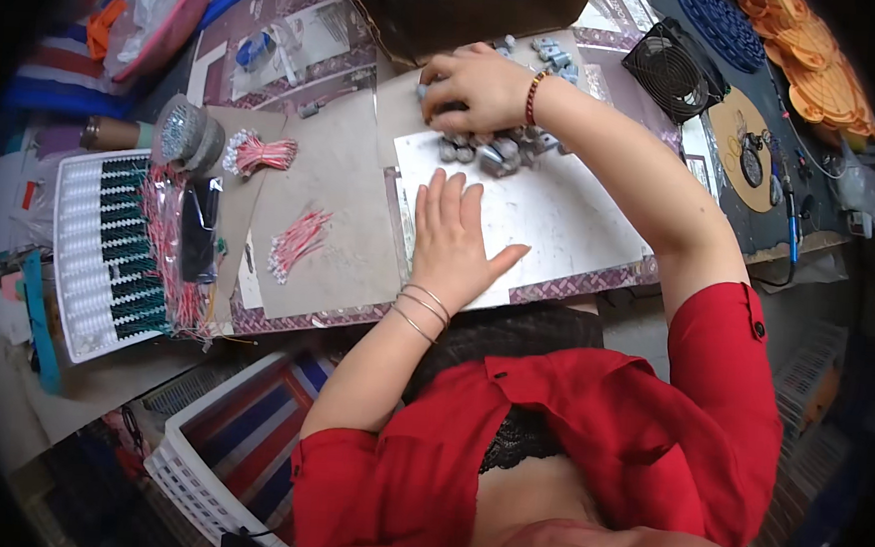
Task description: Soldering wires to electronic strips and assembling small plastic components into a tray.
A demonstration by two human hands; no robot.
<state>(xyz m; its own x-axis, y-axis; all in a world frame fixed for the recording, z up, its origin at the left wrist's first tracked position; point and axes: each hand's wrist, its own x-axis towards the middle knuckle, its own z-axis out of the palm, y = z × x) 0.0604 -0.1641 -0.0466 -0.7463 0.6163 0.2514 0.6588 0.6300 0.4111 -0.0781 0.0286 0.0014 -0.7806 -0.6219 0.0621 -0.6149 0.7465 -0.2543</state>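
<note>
My left hand lies flat on a white sheet, fingers stretched and thumb out to the right; it holds nothing. Farther back, my right hand curls over a pile of small grey cylinders. Its fingers bend down around some of them, and the palm hides what lies beneath. More grey-blue cylinders lie behind the wrist. On the table to the left are a loose bunch of pink-and-white leads and a tied bundle of similar leads.
A dark open box stands at the back edge. At left are a white tray with green-wired parts and a spool. To the right are a black fan, a blue-handled tool and orange parts. A white basket stands below.
</note>
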